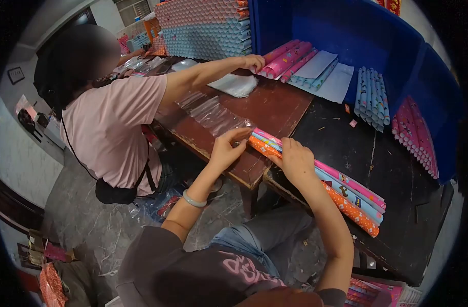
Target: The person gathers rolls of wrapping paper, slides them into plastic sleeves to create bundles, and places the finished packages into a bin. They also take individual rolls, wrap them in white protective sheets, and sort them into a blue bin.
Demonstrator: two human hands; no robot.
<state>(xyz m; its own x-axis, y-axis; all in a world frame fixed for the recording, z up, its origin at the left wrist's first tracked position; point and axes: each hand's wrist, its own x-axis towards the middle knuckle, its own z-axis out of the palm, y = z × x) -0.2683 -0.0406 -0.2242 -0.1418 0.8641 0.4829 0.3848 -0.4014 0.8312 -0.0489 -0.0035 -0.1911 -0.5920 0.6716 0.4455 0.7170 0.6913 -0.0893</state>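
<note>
A bundle of patterned paper rolls (354,197), in pink, light blue and orange, lies slantwise along the near edge of the black table. My right hand (298,161) is wrapped over the rolls near their upper-left end. At that end is my left hand (230,149), its thumb and fingers apart and curved; it wears a pale bangle on the wrist. Whether its fingertips touch the rolls cannot be made out. Clear plastic bags (208,113) lie flat on the brown table just beyond my left hand, one crinkled edge close to the roll ends.
To the left, a co-worker in a pink shirt (116,110) reaches across the brown table (282,110) to pink rolls (290,56). Blue rolls (372,97) and pink rolls (415,135) lean against the blue partition (336,30). Stacked rolls (203,30) stand behind.
</note>
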